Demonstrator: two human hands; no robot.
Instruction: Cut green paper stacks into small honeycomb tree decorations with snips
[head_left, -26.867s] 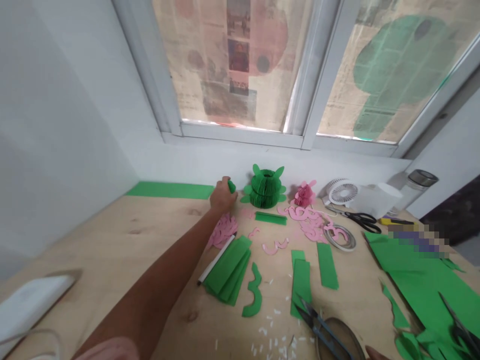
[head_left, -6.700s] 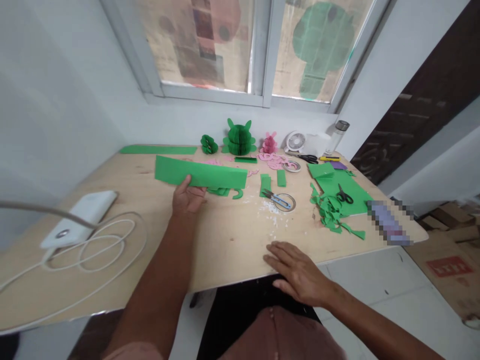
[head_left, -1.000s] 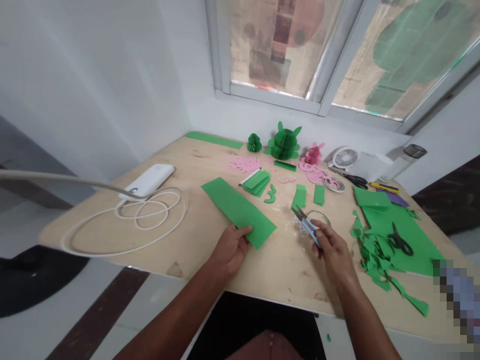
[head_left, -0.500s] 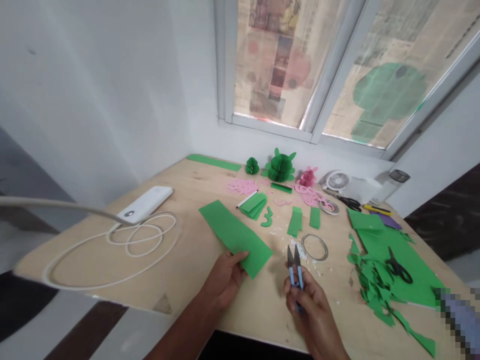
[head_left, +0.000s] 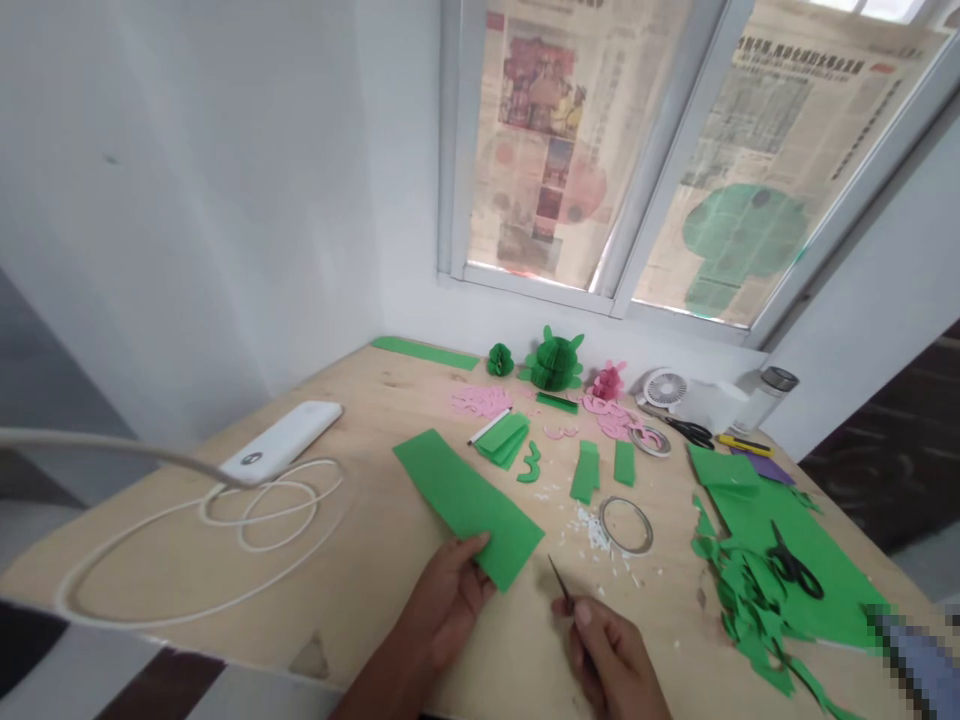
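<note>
Green rectangular paper [head_left: 465, 500]: pinched by left hand [head_left: 448, 600], long axis toward desk's [head_left: 367, 590] back-left corner.
Dark-bladed metal snips [head_left: 561, 583]: right hand [head_left: 613, 650] grips, tip toward back edge; handles mostly hidden.

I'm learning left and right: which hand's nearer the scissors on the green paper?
Right: the right hand is left of the scissors; the left hand is farther left.

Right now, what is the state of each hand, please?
Left hand: closed, holding the green paper by its near end.
Right hand: closed, holding the small scissors.
</note>
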